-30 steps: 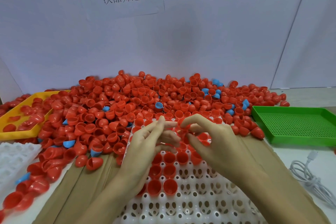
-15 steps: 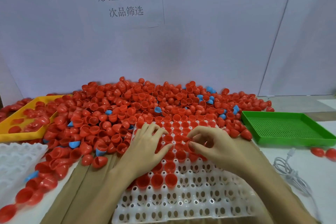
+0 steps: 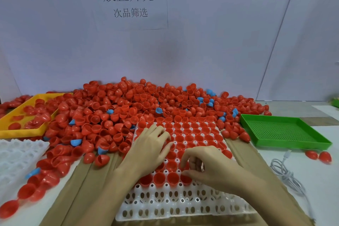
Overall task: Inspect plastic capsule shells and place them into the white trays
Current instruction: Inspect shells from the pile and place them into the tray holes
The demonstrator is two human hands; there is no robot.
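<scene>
Shells are filling the white tray (image 3: 183, 205) from its far edge down to a front row of red shells (image 3: 159, 179), with bare cells toward 6 o'clock and the loose red pile (image 3: 117, 108) at 11 o'clock. Right hand (image 3: 211, 168) is curling its fingertips (image 3: 184, 158) down onto a seated shell, pinch unclear; left hand (image 3: 150, 148) is lying spread on the filled rows at 9 o'clock. Seating likely needs straight-down pressing, open side up, while steadying neighbours.
</scene>
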